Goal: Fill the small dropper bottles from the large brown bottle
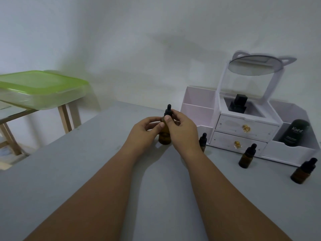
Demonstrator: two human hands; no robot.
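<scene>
Single head-worn wide-angle view, facing forward and down over a grey tabletop [86,180] at arm's length. The left hand [144,131] and right hand [180,129] meet at a brown dropper bottle [164,138] near frame centre. The wall [156,32] fills the upper half, with a white cosmetic organiser [243,129] at right and a green-lidded container [41,84] at left.

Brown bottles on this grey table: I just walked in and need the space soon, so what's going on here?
A person is working on the large brown bottle, which stands upright on the grey table. The left-hand grip holds its body while the right-hand grip pinches its black dropper cap, which is on the bottle. Three small dropper bottles stand capped to the right, in front of the white organiser, untouched. Filling does not look started yet.
</scene>
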